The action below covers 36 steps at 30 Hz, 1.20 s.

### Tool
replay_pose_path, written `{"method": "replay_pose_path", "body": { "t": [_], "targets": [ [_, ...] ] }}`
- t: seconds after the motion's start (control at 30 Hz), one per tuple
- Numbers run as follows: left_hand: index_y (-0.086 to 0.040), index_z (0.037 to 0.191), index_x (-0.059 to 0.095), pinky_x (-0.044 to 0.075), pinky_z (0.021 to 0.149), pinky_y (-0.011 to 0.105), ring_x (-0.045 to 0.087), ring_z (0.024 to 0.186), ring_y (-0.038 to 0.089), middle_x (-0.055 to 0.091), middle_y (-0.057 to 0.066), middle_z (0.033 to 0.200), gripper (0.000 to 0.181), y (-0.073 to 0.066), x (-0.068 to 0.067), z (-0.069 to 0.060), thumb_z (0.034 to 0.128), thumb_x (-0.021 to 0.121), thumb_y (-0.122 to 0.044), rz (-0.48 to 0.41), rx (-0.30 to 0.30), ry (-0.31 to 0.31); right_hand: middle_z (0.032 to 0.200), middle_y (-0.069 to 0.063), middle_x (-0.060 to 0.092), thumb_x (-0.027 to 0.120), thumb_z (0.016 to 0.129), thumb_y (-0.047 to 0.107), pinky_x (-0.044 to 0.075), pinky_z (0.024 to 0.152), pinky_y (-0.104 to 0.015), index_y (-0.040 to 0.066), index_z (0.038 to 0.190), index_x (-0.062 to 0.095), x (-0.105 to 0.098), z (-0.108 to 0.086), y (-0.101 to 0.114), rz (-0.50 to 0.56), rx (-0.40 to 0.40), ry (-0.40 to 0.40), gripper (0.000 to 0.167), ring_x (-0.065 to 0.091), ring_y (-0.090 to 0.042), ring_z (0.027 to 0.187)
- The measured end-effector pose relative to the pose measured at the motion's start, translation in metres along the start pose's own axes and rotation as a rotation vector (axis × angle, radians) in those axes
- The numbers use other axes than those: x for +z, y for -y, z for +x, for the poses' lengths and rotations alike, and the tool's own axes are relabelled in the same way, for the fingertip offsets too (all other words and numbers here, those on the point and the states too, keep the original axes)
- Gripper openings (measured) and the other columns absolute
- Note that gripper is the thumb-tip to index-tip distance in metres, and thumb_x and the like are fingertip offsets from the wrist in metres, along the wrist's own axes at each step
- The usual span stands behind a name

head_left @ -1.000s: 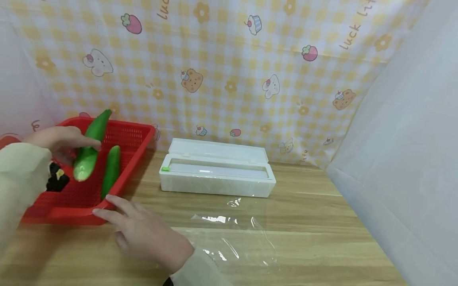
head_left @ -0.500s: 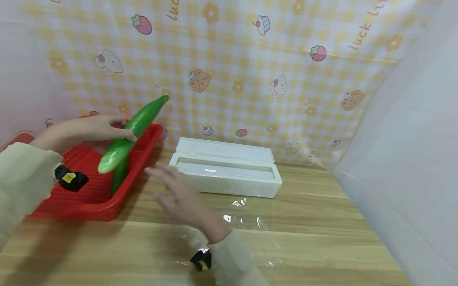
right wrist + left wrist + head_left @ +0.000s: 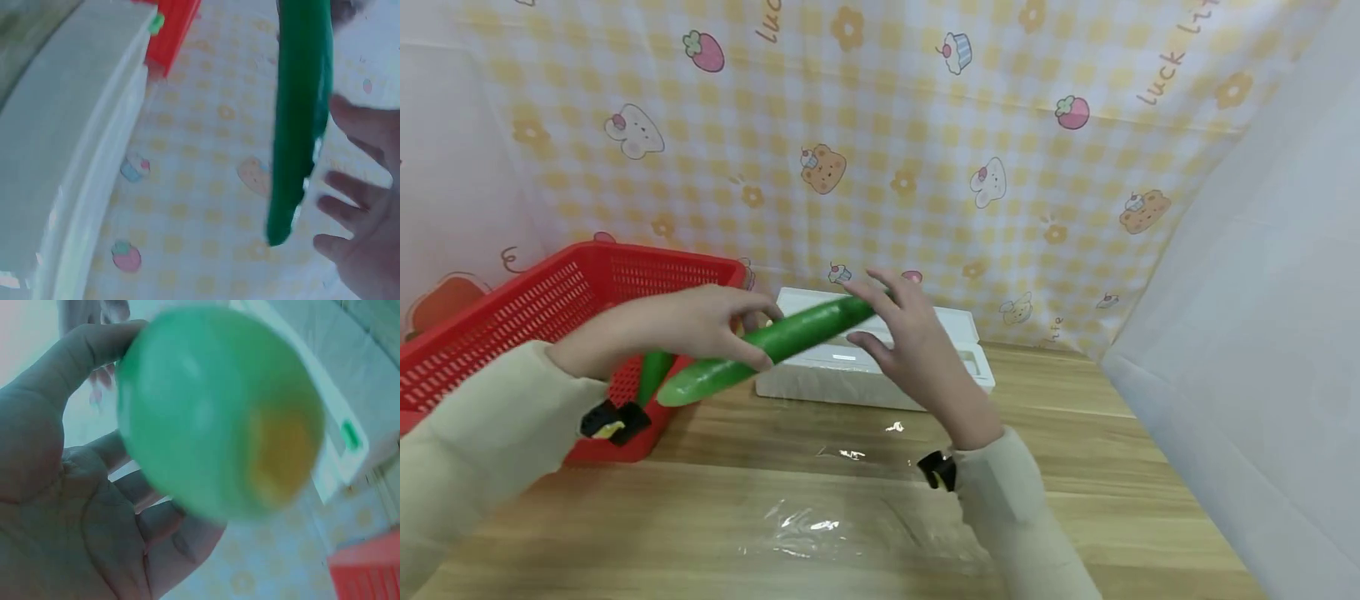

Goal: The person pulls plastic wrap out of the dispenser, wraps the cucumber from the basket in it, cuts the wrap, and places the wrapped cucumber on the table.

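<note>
A long green cucumber [image 3: 805, 333] is held tilted in the air, its right end higher. My left hand [image 3: 696, 321] grips it near its paler end, thumb in front. That rounded end [image 3: 206, 419] fills much of the left wrist view, blurred. At the darker, narrower end is my right hand [image 3: 913, 337], fingers spread and loosely bent. In the right wrist view the right hand [image 3: 369, 194] lies beside the cucumber [image 3: 300, 119], its thumb close to the skin; contact is unclear. A second cucumber [image 3: 653, 375] sits in the red basket [image 3: 597, 271], partly hidden by my left arm.
Behind the hands stands a white cling film box [image 3: 842, 382] with its lid raised. Clear film [image 3: 820, 525] lies across the wooden table [image 3: 1112, 467] in front of it. A checked cloth [image 3: 887, 125] hangs at the back, and a white panel [image 3: 1247, 292] borders the right.
My left hand has carried the cucumber up and right, out from over the basket, turning it flatter. The right hand has left the basket rim and moved right to the cucumber's far end.
</note>
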<state>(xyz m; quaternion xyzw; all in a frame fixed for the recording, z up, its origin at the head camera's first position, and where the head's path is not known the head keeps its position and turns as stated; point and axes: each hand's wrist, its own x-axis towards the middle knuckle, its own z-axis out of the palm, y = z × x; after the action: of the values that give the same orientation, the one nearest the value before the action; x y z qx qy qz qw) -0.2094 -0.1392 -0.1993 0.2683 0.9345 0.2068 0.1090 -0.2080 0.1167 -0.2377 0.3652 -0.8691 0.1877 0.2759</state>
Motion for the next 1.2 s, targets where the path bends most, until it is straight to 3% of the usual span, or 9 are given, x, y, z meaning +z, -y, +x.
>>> {"method": "replay_pose_path", "body": {
  "t": [0.13,0.23,0.33,0.5,0.73,0.87,1.07,1.2],
  "targets": [
    [-0.014,0.123,0.054,0.051,0.063,0.029,0.059,0.078,0.015,0.062,0.006,0.097,0.054,-0.017,0.015,0.002,0.0770,0.073,-0.035,0.049,0.054,0.032,0.118,-0.004,0.060,0.071,0.082,0.026,0.040,0.099,-0.041,0.017,0.122,0.059,-0.016,-0.010,-0.007,-0.018,0.025,0.182,0.043,0.055,-0.020,0.106],
    [-0.018,0.122,0.056,0.049,0.065,0.029,0.057,0.078,0.014,0.062,0.004,0.097,0.050,-0.025,0.025,0.004,0.0773,0.073,-0.033,0.069,0.080,0.036,0.110,-0.001,0.061,0.069,0.083,0.028,0.047,0.083,-0.034,0.018,0.121,0.061,-0.025,-0.022,-0.008,0.002,0.091,0.336,0.041,0.056,-0.015,0.095],
    [-0.019,0.120,0.058,0.047,0.066,0.029,0.056,0.080,0.014,0.062,0.002,0.097,0.047,-0.030,0.036,0.006,0.0774,0.073,-0.031,0.055,0.105,0.043,0.106,0.000,0.060,0.069,0.083,0.028,0.047,0.078,-0.032,0.016,0.120,0.060,-0.030,-0.035,-0.009,0.019,0.129,0.429,0.040,0.054,-0.013,0.089],
    [-0.015,0.118,0.056,0.047,0.068,0.028,0.056,0.080,0.014,0.061,0.002,0.093,0.044,-0.031,0.055,0.012,0.0794,0.072,-0.026,-0.078,0.160,0.087,0.101,0.003,0.059,0.069,0.083,0.030,0.047,0.075,-0.029,0.015,0.116,0.061,-0.033,-0.062,-0.014,0.025,0.133,0.435,0.037,0.052,-0.008,0.084],
    [-0.012,0.117,0.054,0.049,0.074,0.029,0.057,0.087,0.015,0.061,0.005,0.105,0.045,-0.015,0.077,0.012,0.0772,0.073,-0.018,-0.232,0.182,0.128,0.099,0.008,0.062,0.068,0.082,0.033,0.048,0.072,-0.026,0.016,0.111,0.061,-0.028,-0.096,-0.020,-0.026,0.121,0.379,0.034,0.053,-0.003,0.081],
    [-0.009,0.114,0.055,0.049,0.078,0.031,0.057,0.094,0.017,0.060,0.006,0.107,0.041,-0.007,0.089,0.011,0.0768,0.072,-0.013,-0.294,0.190,0.135,0.097,0.007,0.063,0.066,0.083,0.035,0.047,0.068,-0.025,0.015,0.112,0.061,-0.021,-0.110,-0.021,-0.019,0.135,0.390,0.036,0.053,-0.002,0.077],
    [-0.011,0.112,0.057,0.048,0.079,0.034,0.057,0.093,0.018,0.061,0.003,0.102,0.040,-0.003,0.108,0.013,0.0754,0.074,-0.015,-0.321,0.165,0.145,0.095,0.008,0.064,0.067,0.083,0.034,0.049,0.074,-0.026,0.014,0.108,0.062,-0.010,-0.124,-0.025,0.108,0.195,0.461,0.033,0.055,-0.003,0.083],
    [-0.010,0.111,0.058,0.048,0.080,0.035,0.058,0.093,0.018,0.062,0.003,0.102,0.041,-0.001,0.116,0.014,0.0743,0.075,-0.013,-0.310,0.182,0.130,0.099,0.005,0.065,0.066,0.085,0.030,0.050,0.077,-0.028,0.011,0.109,0.062,-0.008,-0.129,-0.028,0.200,0.213,0.509,0.031,0.057,-0.006,0.087]
  ]
}}
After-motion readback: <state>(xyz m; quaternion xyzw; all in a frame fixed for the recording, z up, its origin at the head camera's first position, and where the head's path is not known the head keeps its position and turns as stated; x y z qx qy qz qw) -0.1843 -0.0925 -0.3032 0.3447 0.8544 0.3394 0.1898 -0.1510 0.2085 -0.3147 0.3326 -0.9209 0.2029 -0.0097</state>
